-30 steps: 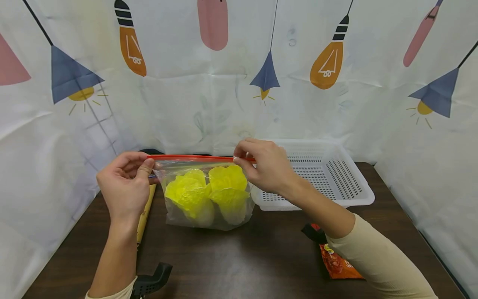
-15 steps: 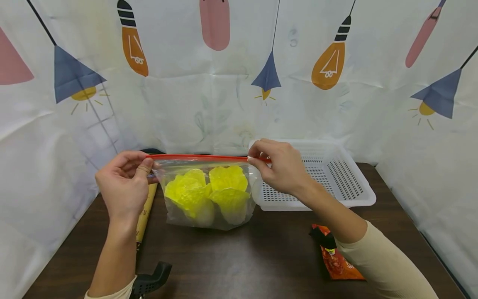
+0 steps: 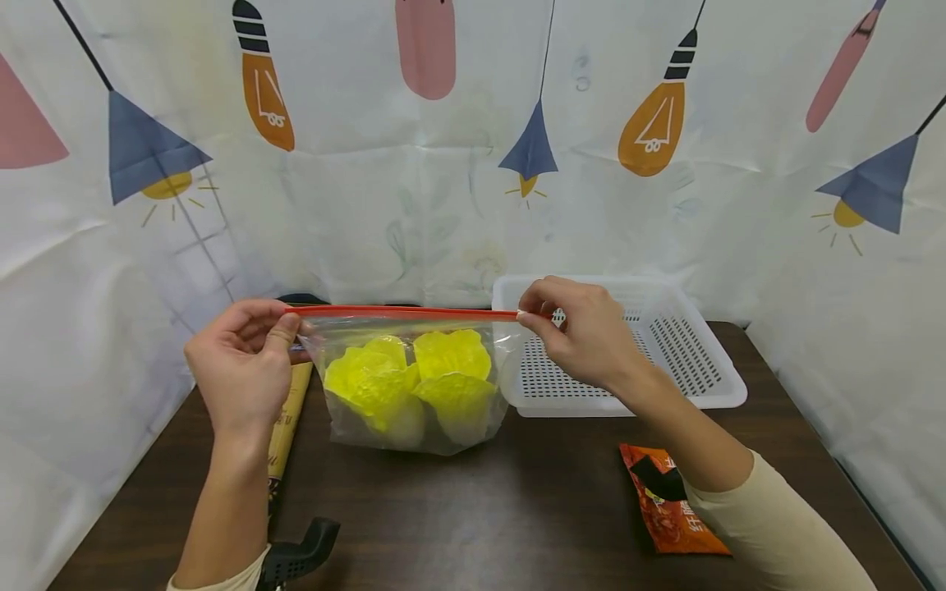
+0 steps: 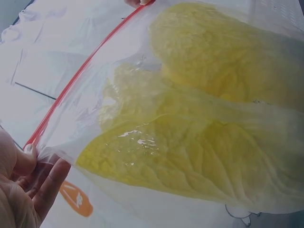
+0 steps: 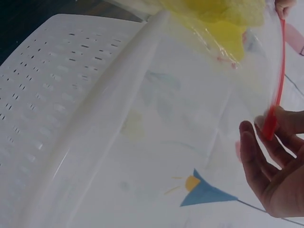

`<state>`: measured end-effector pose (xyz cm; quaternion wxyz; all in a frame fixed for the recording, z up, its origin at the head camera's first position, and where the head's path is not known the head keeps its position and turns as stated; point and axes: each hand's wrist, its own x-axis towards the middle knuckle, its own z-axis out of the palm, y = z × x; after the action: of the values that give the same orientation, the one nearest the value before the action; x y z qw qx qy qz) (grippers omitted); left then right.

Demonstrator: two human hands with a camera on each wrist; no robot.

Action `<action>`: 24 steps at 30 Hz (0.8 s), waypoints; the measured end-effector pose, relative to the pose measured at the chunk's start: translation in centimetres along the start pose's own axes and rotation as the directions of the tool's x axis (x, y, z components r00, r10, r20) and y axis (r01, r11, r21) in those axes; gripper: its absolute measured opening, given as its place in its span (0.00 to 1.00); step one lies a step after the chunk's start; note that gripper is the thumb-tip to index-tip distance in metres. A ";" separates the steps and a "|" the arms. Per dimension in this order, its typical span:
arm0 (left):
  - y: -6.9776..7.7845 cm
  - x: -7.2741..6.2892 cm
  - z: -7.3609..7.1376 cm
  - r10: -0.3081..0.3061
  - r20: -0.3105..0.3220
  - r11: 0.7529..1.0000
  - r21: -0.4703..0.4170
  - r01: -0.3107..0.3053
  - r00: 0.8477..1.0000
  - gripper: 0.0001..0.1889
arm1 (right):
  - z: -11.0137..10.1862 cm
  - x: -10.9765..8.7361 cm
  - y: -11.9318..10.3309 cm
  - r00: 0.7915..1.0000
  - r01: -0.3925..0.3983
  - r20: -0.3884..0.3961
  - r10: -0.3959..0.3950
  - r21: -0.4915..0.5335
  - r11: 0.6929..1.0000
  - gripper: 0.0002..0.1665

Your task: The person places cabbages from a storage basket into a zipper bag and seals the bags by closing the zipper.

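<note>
A clear zip bag [image 3: 488,410] with a red strip along its top stands upright on the table, holding yellow leafy cabbage pieces [image 3: 451,353] with pale bases. At its upper left corner, my left hand [image 3: 244,353] pinches the end of the strip between thumb and fingers. My right hand [image 3: 584,332] pinches the strip near its right end, and the strip is stretched straight between both hands. In the right wrist view the thumb and fingertips of the right hand [image 5: 278,156] meet on the red strip [image 5: 281,71].
Behind the right hand is a white perforated plastic basket [image 3: 691,353]. An orange-red packet [image 3: 676,517] lies at front right, partly under the right forearm. A long yellow package [image 3: 288,419] lies beside the left forearm. A printed cloth [image 3: 443,213] hangs behind the table [image 3: 473,525].
My right hand has slid to the right along the red strip, from above the cabbage to near the bag's right end. The left hand has stayed almost in place at its corner.
</note>
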<state>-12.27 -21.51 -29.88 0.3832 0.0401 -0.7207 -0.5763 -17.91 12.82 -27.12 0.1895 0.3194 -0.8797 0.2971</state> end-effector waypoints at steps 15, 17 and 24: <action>0.0 0.0 0.3 -0.001 -0.009 1.000 -0.028 0.000 1.000 0.05 | -1.3 -0.9 1.1 0.999 -0.045 -0.007 0.045 0.064 0.997 0.02; 0.1 0.0 0.4 0.002 -0.017 0.998 -0.061 -0.003 1.000 0.03 | -1.4 -0.7 1.1 0.998 -0.060 -0.001 0.061 0.096 0.994 0.02; 0.4 0.9 0.2 -0.033 -0.010 0.998 -0.061 0.033 0.999 0.05 | -1.5 0.7 0.8 0.979 -0.204 0.085 0.187 0.292 0.935 0.02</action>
<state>-12.84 -21.61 -29.08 0.3785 0.0434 -0.7002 -0.6038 -18.79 13.94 -25.97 0.0841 0.2635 -0.8569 0.4351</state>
